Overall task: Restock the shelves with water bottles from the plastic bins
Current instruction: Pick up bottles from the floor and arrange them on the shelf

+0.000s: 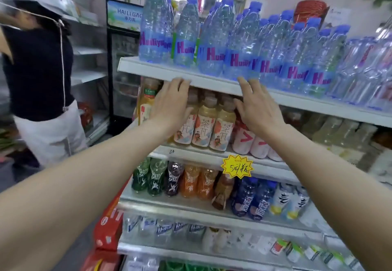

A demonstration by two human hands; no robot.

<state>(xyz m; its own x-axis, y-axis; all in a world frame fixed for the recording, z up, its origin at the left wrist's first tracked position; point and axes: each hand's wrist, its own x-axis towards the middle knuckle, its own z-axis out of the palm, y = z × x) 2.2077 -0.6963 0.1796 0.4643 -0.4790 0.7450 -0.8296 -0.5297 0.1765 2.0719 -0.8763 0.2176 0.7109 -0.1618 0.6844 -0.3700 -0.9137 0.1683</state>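
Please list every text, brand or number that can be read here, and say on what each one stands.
"HAI LI GAO": header of the fridge.
"Huili...", cut off: purple letters on the water bottles on the top shelf.
"5", then handwriting I cannot read: yellow price tag.
"茶": tea bottles.
All other bottle labels: too blurred or small.

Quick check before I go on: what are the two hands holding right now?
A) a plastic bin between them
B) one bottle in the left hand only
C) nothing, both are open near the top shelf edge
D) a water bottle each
C: the left hand and right hand both have straight, spread fingers reaching up at the front edge of the top shelf, below the water bottles, with nothing gripped.
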